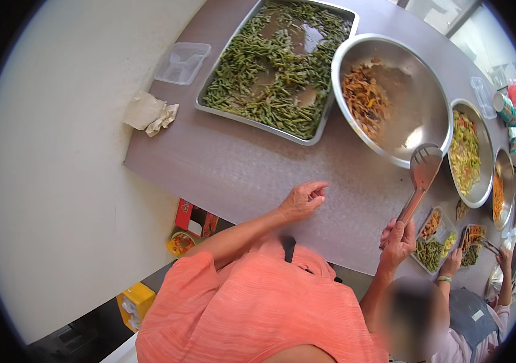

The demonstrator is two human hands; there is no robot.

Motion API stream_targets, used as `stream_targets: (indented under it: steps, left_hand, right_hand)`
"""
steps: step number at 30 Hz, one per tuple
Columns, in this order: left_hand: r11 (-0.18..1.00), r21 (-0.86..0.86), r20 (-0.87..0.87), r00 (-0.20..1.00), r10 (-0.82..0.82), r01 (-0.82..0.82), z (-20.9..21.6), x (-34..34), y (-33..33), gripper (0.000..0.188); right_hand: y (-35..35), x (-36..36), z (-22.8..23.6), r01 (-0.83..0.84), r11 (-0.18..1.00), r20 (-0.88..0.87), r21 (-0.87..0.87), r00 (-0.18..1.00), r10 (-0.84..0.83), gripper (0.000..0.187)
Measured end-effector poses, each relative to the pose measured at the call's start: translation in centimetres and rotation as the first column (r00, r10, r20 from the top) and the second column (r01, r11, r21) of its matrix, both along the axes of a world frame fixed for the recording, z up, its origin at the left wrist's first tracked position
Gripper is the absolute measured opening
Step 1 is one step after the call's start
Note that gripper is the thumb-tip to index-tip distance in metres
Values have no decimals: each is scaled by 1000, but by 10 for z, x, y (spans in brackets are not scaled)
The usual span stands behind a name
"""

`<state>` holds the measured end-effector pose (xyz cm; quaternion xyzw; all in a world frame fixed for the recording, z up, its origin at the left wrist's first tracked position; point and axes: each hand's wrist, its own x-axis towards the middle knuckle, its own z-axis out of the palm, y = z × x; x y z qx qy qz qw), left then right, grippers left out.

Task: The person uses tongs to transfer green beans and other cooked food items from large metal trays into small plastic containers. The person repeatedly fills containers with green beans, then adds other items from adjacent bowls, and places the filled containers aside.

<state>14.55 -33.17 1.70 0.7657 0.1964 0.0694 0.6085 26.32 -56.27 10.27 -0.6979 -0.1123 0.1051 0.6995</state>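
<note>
My right hand (398, 241) is wrapped round the handles of metal serving tongs (425, 172). Their fork-and-spoon ends point away from me, by the near rim of a big steel bowl (430, 109). Shredded brownish-orange food (363, 100) lies along the left side of that bowl. Over the near part of the table, my left hand (305, 201) hangs with its fingers curled in and nothing visible in them. Farther off, a large steel tray (258, 125) holds cut green beans (276, 57) in brown liquid.
On the right, a co-worker's hands (451, 263) work at filled compartment boxes (433, 242). Beyond stand a bowl of cabbage (464, 151) and another of orange shreds (498, 193). At the left table edge (143, 160) are a clear plastic box (183, 62) and crumpled paper (151, 113).
</note>
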Motion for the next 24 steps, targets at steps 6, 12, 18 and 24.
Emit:
stream_targets:
  steps: [6,12,18,24]
  left_hand:
    - [942,-8,70,939,336,-336,12,-75,171,32]
    - [808,272,75,849,524,-523,36,-98,341,25]
    - [648,635,99,876,472,-421,10,-81,448,29]
    - [542,769,64,884,462,-339,19,-51,467,43]
  right_hand:
    - [115,-66,13,-21,994,-17,107,1000,23,28]
    - [163,-97,33,-78,985,27,152,997,75,28]
    - [159,-110,24,24,990,-54,140,998,-16,35]
    - [158,-111,30,107,988,-91,107,991,-97,43]
